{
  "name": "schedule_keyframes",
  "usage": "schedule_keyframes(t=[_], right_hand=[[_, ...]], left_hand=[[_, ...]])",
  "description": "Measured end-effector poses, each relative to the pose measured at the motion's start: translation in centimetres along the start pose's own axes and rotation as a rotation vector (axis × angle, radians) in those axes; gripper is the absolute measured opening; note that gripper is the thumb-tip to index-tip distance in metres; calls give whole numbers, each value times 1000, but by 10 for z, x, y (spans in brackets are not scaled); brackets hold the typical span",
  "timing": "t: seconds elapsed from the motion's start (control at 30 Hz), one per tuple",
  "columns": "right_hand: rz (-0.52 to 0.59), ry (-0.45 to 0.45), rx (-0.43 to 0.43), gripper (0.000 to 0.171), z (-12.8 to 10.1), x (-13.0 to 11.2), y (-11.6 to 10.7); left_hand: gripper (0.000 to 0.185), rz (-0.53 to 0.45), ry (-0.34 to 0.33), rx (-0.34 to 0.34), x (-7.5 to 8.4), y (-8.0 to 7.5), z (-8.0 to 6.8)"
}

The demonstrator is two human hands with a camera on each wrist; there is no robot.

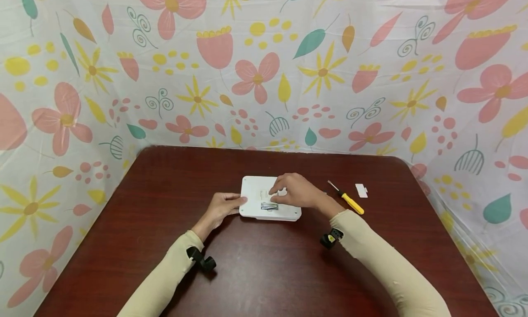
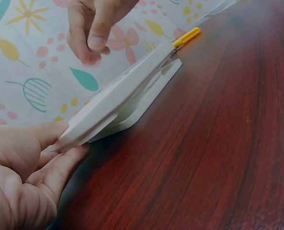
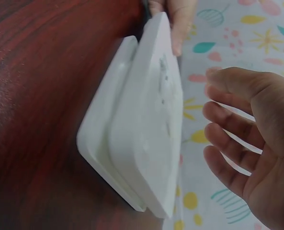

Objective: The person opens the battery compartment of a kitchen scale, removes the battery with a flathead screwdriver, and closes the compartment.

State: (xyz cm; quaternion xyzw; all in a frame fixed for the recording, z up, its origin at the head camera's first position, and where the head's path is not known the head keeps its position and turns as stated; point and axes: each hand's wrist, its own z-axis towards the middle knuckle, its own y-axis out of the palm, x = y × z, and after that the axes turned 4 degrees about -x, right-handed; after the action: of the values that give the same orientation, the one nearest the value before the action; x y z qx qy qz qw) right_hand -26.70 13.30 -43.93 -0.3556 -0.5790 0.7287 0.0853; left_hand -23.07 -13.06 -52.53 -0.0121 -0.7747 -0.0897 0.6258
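A flat white device (image 1: 252,191) lies on the dark red table (image 1: 264,271), with an open slot showing metal-ended batteries (image 1: 269,206) near its front edge. My left hand (image 1: 224,206) pinches the device's left edge, thumb on top and fingers under it (image 2: 60,143). My right hand (image 1: 294,191) hovers just over the device's right half with relaxed, slightly bent fingers (image 3: 228,129). It holds nothing and stays apart from the white surface (image 3: 142,129).
A screwdriver (image 1: 348,200) with a yellow handle lies right of the device, and a small white cover piece (image 1: 361,190) lies beyond it. A flowered cloth (image 1: 264,69) walls in the table at the back and sides.
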Motion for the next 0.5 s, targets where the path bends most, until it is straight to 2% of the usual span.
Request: schedule_keyframes(t=[0.5], right_hand=[[-38, -40, -59, 9, 9, 0, 19]], left_hand=[[33, 1, 6, 2, -2, 0, 1]])
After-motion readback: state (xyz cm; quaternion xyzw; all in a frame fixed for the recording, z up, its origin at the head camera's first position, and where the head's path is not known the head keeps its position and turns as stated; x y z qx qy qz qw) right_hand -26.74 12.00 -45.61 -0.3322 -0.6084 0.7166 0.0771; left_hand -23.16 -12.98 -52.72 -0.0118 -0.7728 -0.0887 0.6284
